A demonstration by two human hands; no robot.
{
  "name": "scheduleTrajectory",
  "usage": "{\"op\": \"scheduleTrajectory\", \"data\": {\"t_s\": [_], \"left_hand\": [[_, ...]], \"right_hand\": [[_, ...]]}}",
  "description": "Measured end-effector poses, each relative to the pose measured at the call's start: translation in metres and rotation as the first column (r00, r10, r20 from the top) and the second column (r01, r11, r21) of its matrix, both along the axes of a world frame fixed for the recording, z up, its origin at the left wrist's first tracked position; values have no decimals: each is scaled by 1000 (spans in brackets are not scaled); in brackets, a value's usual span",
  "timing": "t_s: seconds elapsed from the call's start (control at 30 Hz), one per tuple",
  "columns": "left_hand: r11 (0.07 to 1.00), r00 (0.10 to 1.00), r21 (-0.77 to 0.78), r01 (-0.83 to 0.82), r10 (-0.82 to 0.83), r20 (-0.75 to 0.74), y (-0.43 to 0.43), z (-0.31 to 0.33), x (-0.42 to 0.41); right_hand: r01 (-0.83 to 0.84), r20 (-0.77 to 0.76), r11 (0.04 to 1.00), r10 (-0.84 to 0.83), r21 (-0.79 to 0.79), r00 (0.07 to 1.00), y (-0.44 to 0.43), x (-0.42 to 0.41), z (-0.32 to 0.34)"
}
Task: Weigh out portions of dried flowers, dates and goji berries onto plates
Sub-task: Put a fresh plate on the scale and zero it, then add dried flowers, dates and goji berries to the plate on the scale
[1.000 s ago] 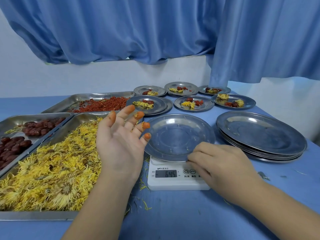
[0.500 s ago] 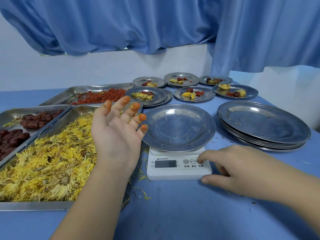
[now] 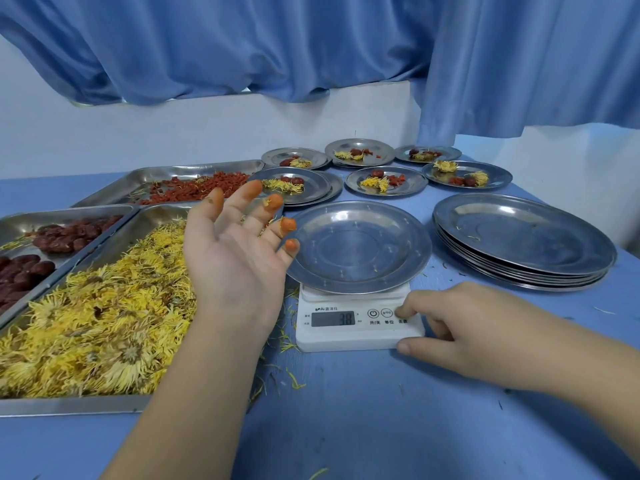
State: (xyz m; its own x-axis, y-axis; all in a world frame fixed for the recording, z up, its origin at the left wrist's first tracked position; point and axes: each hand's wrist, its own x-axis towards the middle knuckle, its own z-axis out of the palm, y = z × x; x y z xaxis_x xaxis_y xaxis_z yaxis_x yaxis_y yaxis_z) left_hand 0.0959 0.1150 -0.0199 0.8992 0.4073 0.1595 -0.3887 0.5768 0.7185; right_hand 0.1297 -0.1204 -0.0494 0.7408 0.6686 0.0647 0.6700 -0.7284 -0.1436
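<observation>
Plate [image 3: 360,247] hides the scale [image 3: 346,337] top; my right hand [image 3: 460,327] covers a button with a straight forefinger. That plate sits at three o'clock of my left hand [image 3: 235,258], spread, empty.

A blue curtain [image 3: 311,46] hangs in folds over a white wall [image 3: 138,140] behind the blue table [image 3: 381,427].

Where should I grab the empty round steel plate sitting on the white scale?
Likely the near-right rim of the round steel plate, from the right: it overhangs the white scale with room beneath, and the left hand crowds the left edge.
</observation>
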Motion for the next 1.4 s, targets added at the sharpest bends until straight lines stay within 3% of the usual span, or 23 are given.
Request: {"op": "scheduleTrajectory", "data": {"t_s": [0.13, 0.27, 0.37, 0.67, 0.8, 0.93, 1.07, 1.23, 1.4], "left_hand": [[1000, 1000, 1, -8, 8, 1, 0, 1, -1], [1000, 1000, -12, -5, 5, -7, -2, 1, 0], [1000, 1000, 11, 10, -10, -10, -2, 0, 2], [994, 998, 97, 44, -41, -39, -9, 3, 0], [993, 999, 112, 34, -32, -22, -11, 7, 0], [973, 998, 224, -46, 52, -22, -11, 7, 2], [867, 976, 491, -91, 175, -128, -9, 1, 3], [714, 961, 697, -74, 237, -142, -13, 3, -1], [468, 913, 881, -66, 384, -135, 14, 24, -15]], "right_hand": [[-16, 4, 1000, 16, -18, 1000, 0, -3, 1], [-33, -92, 998, 37, 48, 995, -5, -1, 5], [-39, -4, 998, 39, 58, 999, -3, 2, 4], [-91, 80, 947, 70, 308, 994, 12, -3, -6], [-133, 192, 793, 21, 594, 981, 27, -13, 3], [-86, 215, 676, -110, 732, 970, 67, -5, 17], [-107, 316, 684, -188, 722, 930, 86, 0, 13], [-190, 425, 783, -104, 593, 899, 77, -4, -1], [-203, 386, 801, -38, 563, 922, 70, -2, -2]]}}
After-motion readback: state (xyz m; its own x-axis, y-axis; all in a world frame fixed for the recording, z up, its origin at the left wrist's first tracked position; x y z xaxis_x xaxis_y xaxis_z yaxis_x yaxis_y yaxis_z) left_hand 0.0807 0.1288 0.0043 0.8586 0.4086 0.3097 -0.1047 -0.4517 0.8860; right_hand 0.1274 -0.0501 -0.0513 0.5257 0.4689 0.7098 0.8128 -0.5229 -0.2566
